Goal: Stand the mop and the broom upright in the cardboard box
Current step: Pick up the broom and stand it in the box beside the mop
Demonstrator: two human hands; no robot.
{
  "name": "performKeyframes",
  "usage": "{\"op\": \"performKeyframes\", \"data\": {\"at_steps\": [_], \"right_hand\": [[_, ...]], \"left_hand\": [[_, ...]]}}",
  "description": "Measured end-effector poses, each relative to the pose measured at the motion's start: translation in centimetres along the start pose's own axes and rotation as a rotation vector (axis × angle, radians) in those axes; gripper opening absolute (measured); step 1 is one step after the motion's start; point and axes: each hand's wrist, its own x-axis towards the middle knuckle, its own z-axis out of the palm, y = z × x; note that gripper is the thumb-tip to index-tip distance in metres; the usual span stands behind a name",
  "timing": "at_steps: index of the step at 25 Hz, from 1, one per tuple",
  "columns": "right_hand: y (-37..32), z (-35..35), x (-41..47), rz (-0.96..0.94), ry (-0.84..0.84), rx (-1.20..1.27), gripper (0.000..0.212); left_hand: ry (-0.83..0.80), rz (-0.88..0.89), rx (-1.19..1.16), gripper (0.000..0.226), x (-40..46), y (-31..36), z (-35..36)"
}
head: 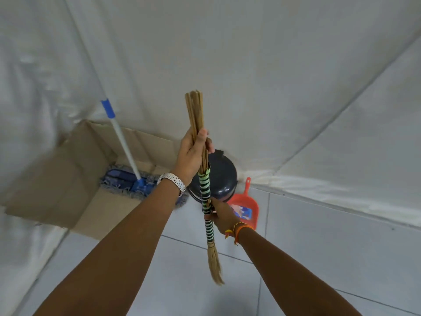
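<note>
Head view, nearest first: the broom [206, 195] hangs upright over the tiled floor [319, 258], bristle tuft down, clear of the cardboard box [68, 179]. The right hand [222, 216] is closed around the green-wrapped binding low down; the left hand [193, 153] is closed on the bare sticks above it, so most of the broom's length sits between and above the two grips. Beyond stand a dark bin [222, 176] and a red dustpan [247, 207], both near the box's right side. The mop [127, 160] already stands inside the box, handle leaning on the wall. Swinging the broom across could likely knock that handle or snag the box's near edge, tipping either.
</note>
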Motion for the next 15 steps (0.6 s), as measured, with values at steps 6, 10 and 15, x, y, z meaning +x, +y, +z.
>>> {"op": "performKeyframes", "data": {"at_steps": [6, 10, 15], "right_hand": [[-11.8, 7.3, 7.4, -0.079, 0.002, -0.009, 0.035], [-16.9, 12.0, 12.4, -0.088, 0.012, -0.023, 0.034], [-19.9, 17.3, 20.8, -0.098, -0.054, 0.095, 0.037]], "left_hand": [[-0.1, 0.018, 0.093, 0.018, 2.9, 4.4, -14.5], [-0.055, 0.015, 0.125, 0.022, 5.6, 5.0, -22.2], [-0.056, 0.033, 0.145, 0.027, 11.3, 2.2, -30.2]]}}
